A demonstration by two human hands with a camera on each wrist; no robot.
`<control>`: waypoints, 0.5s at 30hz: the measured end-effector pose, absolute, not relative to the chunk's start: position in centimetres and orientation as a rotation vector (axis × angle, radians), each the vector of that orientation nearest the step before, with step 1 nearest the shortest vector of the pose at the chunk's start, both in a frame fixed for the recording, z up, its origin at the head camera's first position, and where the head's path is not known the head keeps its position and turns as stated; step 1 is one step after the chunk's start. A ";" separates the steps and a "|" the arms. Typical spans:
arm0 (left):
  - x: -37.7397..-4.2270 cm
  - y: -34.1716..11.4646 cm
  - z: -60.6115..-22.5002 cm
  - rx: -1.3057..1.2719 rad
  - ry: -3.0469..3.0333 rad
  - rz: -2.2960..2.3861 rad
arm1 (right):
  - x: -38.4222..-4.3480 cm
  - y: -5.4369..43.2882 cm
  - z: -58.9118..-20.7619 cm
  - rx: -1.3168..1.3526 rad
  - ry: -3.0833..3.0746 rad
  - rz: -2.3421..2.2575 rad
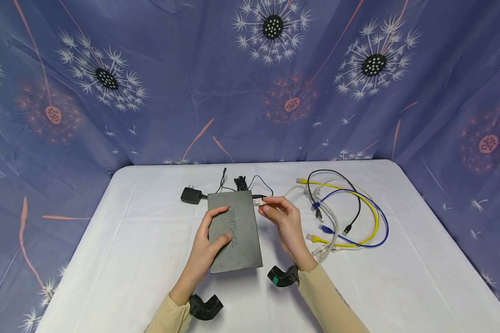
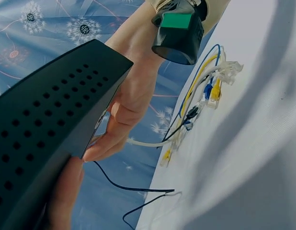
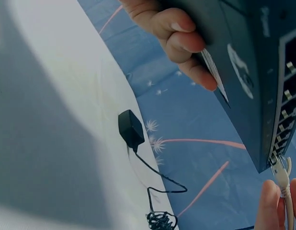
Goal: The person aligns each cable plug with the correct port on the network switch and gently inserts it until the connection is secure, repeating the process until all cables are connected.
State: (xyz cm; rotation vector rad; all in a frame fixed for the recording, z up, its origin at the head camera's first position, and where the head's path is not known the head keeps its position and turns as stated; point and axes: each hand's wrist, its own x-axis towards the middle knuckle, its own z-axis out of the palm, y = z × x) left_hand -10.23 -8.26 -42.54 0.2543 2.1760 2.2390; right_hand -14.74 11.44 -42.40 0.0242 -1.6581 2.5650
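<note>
A dark grey network switch [image 1: 243,254] marked TP-LINK is held up off the table by my left hand [image 1: 204,243], thumb on top. Its fingers [image 3: 186,40] reach round the underside in the right wrist view. Along one side runs a row of ports [image 3: 286,108]. My right hand [image 1: 285,222] pinches the plug of a whitish network cable [image 3: 288,211] at the row's far end. The clear plug tip [image 3: 278,166] meets the last port there; how deep it sits, I cannot tell. A thin black power lead [image 2: 119,184] hangs beyond the switch.
Several loose network cables in yellow [image 1: 377,217], blue [image 1: 386,222], black [image 1: 350,178] and white lie coiled on the right. A black power adapter [image 1: 190,195] and its bundled lead [image 1: 240,182] lie behind the switch. A patterned curtain [image 1: 250,92] backs the white table [image 1: 141,231].
</note>
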 end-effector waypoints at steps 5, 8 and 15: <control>-10.2 -8.3 -42.7 0.243 2.177 2.240 | -14.6 11.9 -42.7 0.077 -1.687 2.575; -10.2 -8.4 -42.8 0.245 2.175 2.247 | -14.6 12.3 -42.9 0.095 -1.707 2.575; -10.2 -8.4 -42.8 0.242 2.179 2.261 | -14.6 13.4 -43.2 0.095 -1.739 2.534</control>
